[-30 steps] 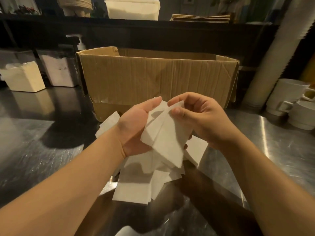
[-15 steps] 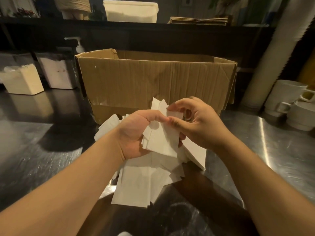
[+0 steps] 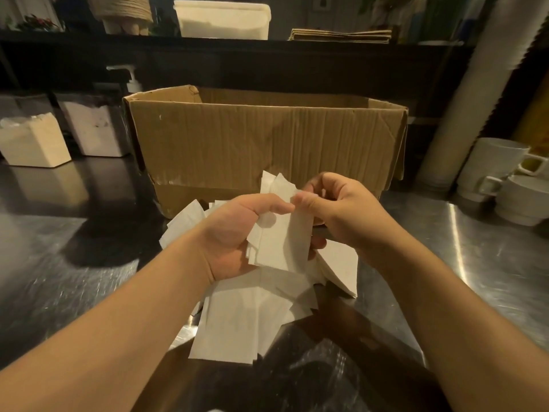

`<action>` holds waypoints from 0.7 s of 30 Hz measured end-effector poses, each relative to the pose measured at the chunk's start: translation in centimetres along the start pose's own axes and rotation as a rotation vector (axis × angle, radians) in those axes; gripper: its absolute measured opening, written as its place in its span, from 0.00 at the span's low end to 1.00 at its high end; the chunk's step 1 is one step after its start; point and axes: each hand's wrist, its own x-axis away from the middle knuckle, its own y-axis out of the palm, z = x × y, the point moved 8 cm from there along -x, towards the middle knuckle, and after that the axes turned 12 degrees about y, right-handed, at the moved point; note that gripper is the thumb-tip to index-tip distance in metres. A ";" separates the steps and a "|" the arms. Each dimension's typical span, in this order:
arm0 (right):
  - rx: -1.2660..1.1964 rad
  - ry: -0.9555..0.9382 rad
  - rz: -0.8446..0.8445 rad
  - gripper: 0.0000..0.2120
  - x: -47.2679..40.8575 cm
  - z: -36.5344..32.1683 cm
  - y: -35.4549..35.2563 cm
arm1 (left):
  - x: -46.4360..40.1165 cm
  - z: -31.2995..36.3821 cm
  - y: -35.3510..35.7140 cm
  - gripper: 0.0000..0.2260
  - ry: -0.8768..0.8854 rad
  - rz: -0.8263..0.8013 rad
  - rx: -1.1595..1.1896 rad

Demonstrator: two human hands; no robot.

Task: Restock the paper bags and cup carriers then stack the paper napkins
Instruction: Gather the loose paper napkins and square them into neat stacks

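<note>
My left hand (image 3: 234, 233) grips napkins (image 3: 282, 242), long axis 12-to-6, right hand (image 3: 335, 209) pinching their top at 1 o'clock.

Left hand (image 3: 234, 236): cradled a small bundle of napkins (image 3: 282, 233), thumb on top.
Right hand (image 3: 341, 212): pinched the bundle's upper edge.
Loose napkins (image 3: 237, 316): lay scattered on the steel counter (image 3: 59, 278) beneath both hands.
Cardboard box (image 3: 267, 138): stood open just behind.
Mugs (image 3: 499, 171): far right.
</note>
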 end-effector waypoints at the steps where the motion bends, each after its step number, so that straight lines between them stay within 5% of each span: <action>1: -0.079 0.025 -0.008 0.06 0.0 0.2 -0.1 | 0.1 0.1 0.5 0.15 -0.002 -0.036 0.043; 6: -0.260 0.141 0.005 0.13 -0.1 1.2 0.5 | 0.1 0.1 1.2 0.21 -0.003 -0.130 0.116; 15: -0.224 0.139 0.057 0.08 -0.1 1.1 0.1 | -0.2 -0.3 0.8 0.20 -0.020 -0.076 0.141; 18: -0.346 0.145 -0.009 0.06 0.1 0.8 -0.2 | -0.5 -0.6 0.4 0.36 -0.046 -0.034 0.292; 21: -0.423 0.175 -0.147 0.11 0.2 0.6 -0.2 | -0.3 -0.5 0.6 0.38 -0.052 -0.034 0.313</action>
